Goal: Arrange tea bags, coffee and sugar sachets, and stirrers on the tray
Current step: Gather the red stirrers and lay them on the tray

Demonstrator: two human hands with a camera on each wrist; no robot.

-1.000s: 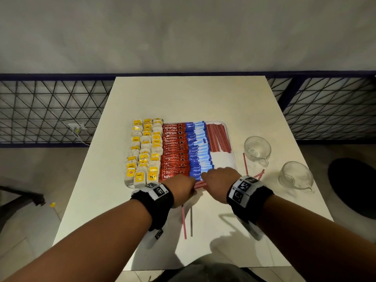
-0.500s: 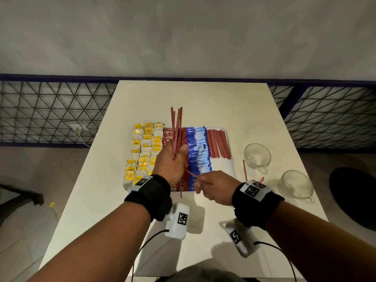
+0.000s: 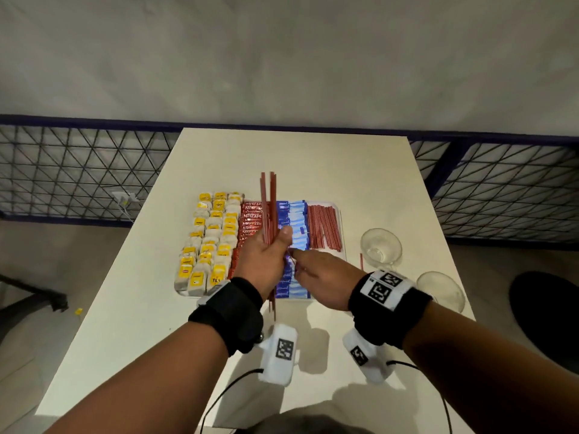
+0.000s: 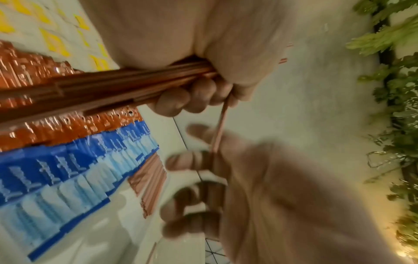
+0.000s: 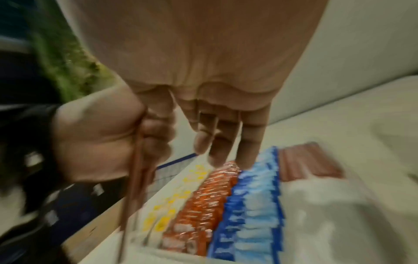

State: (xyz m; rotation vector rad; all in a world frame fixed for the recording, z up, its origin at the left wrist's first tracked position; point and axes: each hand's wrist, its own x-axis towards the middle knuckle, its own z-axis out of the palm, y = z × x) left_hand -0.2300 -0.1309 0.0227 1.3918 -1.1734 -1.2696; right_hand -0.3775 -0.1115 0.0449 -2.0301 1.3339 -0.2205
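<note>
My left hand (image 3: 266, 255) grips a bundle of red stirrers (image 3: 268, 208) upright over the middle of the white tray (image 3: 342, 227). Its fingers (image 4: 199, 96) curl round the bundle (image 4: 113, 84). Just to the right, my right hand (image 3: 308, 267) pinches a single stirrer (image 4: 220, 128) whose other end sits in the left fist. On the tray lie rows of yellow tea bags (image 3: 208, 242), red coffee sachets (image 3: 250, 217), blue sugar sachets (image 3: 296, 214) and a flat stack of stirrers (image 3: 324, 227) at its right end.
Two clear glass cups (image 3: 380, 247) (image 3: 441, 289) stand right of the tray. One loose stirrer (image 3: 361, 261) lies on the white table (image 3: 297, 158) beside the nearer-to-tray cup. A dark mesh railing (image 3: 78, 173) runs behind the table.
Both hands were low at the tray's near edge over loose stirrers. The left hand has since lifted a bundle upright above the tray, and the right hand now pinches one stirrer beside it.
</note>
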